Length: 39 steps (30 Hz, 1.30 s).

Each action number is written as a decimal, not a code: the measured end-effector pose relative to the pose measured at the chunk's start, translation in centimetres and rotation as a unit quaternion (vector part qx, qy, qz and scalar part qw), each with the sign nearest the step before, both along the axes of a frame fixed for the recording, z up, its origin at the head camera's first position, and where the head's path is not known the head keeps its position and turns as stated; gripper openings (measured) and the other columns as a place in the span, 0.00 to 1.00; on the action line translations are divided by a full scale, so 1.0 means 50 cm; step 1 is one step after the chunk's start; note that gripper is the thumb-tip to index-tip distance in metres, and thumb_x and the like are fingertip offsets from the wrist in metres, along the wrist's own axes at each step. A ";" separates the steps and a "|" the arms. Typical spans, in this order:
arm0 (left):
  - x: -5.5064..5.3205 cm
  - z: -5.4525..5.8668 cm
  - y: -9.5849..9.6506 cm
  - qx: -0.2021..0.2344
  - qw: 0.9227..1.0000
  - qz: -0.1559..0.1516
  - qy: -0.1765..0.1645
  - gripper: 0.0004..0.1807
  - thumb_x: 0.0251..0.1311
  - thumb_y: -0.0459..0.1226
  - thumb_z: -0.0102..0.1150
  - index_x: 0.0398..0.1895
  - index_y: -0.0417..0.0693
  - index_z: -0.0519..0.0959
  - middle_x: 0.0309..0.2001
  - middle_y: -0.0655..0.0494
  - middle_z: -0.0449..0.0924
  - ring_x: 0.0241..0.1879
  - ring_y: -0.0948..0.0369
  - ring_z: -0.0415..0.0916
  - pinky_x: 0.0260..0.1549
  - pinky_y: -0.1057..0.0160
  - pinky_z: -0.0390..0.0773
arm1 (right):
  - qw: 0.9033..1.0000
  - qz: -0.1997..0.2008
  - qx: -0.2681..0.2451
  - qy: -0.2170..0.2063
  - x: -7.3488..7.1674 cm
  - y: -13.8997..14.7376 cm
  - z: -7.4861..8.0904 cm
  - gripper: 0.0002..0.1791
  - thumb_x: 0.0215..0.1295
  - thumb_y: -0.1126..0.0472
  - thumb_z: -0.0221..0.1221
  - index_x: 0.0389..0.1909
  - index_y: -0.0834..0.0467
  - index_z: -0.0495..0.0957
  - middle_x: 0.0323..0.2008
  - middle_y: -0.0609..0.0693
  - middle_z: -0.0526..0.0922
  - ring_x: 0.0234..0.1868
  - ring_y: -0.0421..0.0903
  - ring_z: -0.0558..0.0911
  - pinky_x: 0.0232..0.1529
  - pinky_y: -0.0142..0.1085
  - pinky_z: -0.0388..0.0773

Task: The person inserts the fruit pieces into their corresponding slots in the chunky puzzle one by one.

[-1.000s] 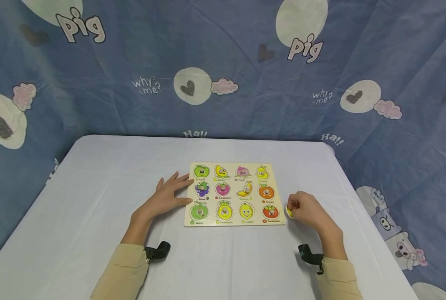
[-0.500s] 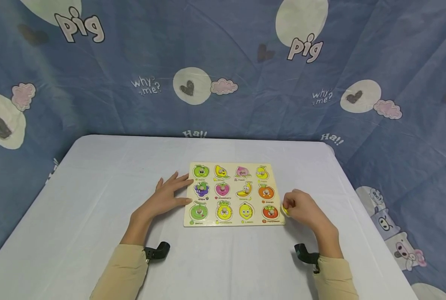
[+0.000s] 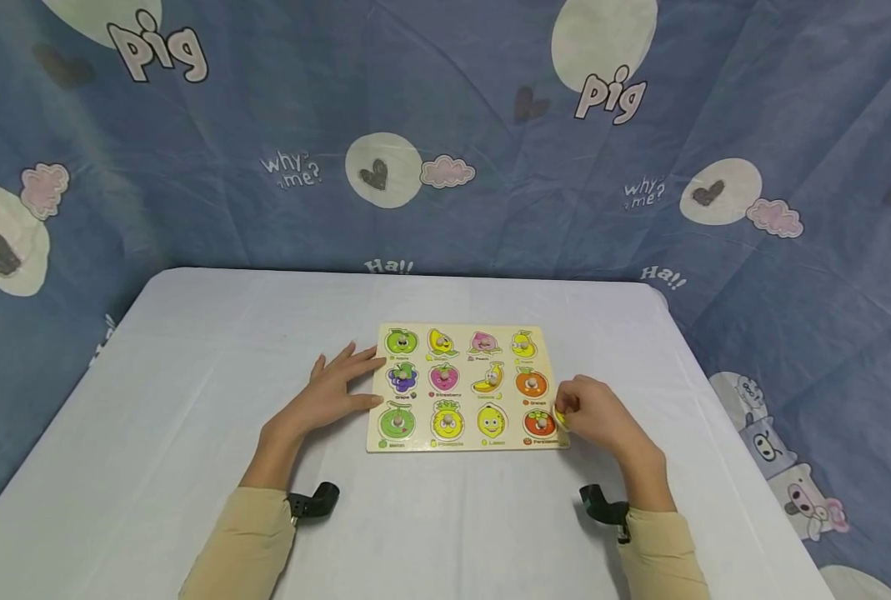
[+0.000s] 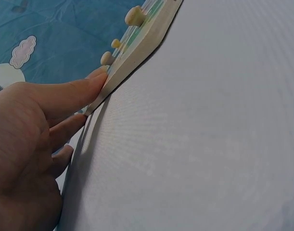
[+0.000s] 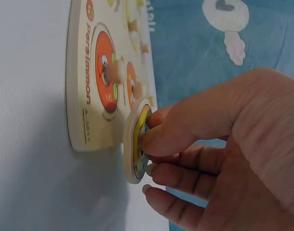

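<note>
A cream wooden fruit puzzle board lies on the white-covered table, filled with rows of coloured fruit pictures. My left hand rests at its left edge with fingers extended; in the left wrist view the thumb touches the board's side. At the board's lower right edge, my right hand pinches a yellow-faced oval puzzle piece between thumb and forefinger. The piece is tilted on edge, overlapping the board's corner near the persimmon. Fingers partly hide its picture.
Small round knobs stand up from the board's pieces. The white tablecloth spreads around it. A blue printed curtain hangs behind and beside the table. Each wrist carries a black camera mount.
My right hand has moved left with the yellow puzzle piece, from beside the board to over its right edge. The left hand and the board have stayed put.
</note>
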<state>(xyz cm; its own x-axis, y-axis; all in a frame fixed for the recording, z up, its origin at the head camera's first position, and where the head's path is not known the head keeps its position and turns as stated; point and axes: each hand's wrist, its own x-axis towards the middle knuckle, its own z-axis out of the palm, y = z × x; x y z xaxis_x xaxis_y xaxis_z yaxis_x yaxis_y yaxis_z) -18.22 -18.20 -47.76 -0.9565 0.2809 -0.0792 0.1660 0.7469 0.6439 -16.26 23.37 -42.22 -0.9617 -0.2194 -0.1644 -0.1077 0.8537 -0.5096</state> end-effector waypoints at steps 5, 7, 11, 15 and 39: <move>0.000 -0.001 0.000 0.000 1.000 0.002 -0.001 0.39 0.55 0.51 0.68 0.71 0.55 0.70 0.78 0.51 0.58 0.80 0.44 0.39 0.74 0.33 0.27 | 1.000 0.003 -0.003 0.002 -0.002 -0.013 -0.002 0.11 0.45 0.77 0.57 0.23 0.57 0.78 0.26 0.51 0.70 0.29 0.46 0.68 0.27 0.35 0.65; 0.001 -0.001 0.000 0.000 1.000 0.001 0.000 0.39 0.55 0.51 0.68 0.71 0.55 0.70 0.78 0.51 0.58 0.80 0.44 0.39 0.74 0.33 0.27 | 1.000 0.006 -0.003 0.003 -0.002 -0.018 -0.003 0.11 0.45 0.77 0.57 0.23 0.57 0.78 0.26 0.51 0.70 0.29 0.46 0.68 0.28 0.35 0.65; 0.001 0.000 0.000 0.000 1.000 0.000 0.000 0.39 0.55 0.51 0.68 0.71 0.55 0.69 0.78 0.51 0.57 0.80 0.45 0.39 0.74 0.33 0.27 | 1.000 0.010 0.000 0.003 -0.001 -0.025 -0.006 0.11 0.46 0.77 0.57 0.23 0.57 0.78 0.26 0.52 0.70 0.29 0.46 0.68 0.28 0.35 0.65; 0.000 0.000 0.000 -0.001 1.000 0.000 0.001 0.39 0.56 0.50 0.68 0.71 0.55 0.69 0.78 0.51 0.57 0.80 0.45 0.39 0.74 0.33 0.27 | 1.000 0.013 0.007 0.010 -0.001 -0.031 -0.011 0.12 0.47 0.77 0.56 0.23 0.55 0.77 0.26 0.50 0.69 0.29 0.46 0.68 0.28 0.35 0.64; 0.001 0.001 0.001 -0.002 1.000 0.002 0.000 0.39 0.55 0.51 0.68 0.71 0.55 0.70 0.78 0.51 0.57 0.80 0.45 0.39 0.74 0.33 0.27 | 0.999 0.027 -0.003 0.024 -0.003 -0.063 -0.010 0.10 0.49 0.73 0.59 0.27 0.54 0.80 0.28 0.49 0.72 0.32 0.45 0.70 0.31 0.35 0.67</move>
